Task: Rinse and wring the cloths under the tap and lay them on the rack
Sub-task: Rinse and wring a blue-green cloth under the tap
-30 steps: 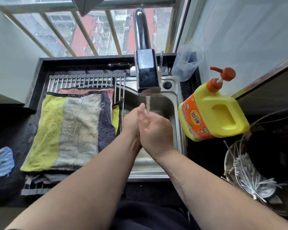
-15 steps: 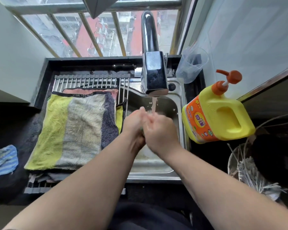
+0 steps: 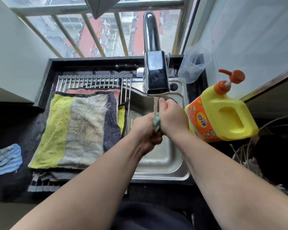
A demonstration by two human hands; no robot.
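I have both hands together over the steel sink [image 3: 160, 175], right under the running tap [image 3: 156, 73]. The left hand [image 3: 146, 130] has its fingers curled round the lower end of a small green cloth [image 3: 156, 121], and the right hand [image 3: 171, 118] grips the cloth's upper part, so the two hands press against each other with the cloth bunched between them. The water stream [image 3: 155, 103] falls onto the cloth and the right hand's fingertips. To the left, the roll-up rack [image 3: 93, 80] lies across the basin with a yellow, grey and dark striped towel [image 3: 76, 130] spread flat on it, over a pink cloth [image 3: 93, 90]. A blue striped cloth [image 3: 5, 156] sits crumpled on the dark counter at far left. A yellow detergent jug [image 3: 223, 117] stands just right of the sink.
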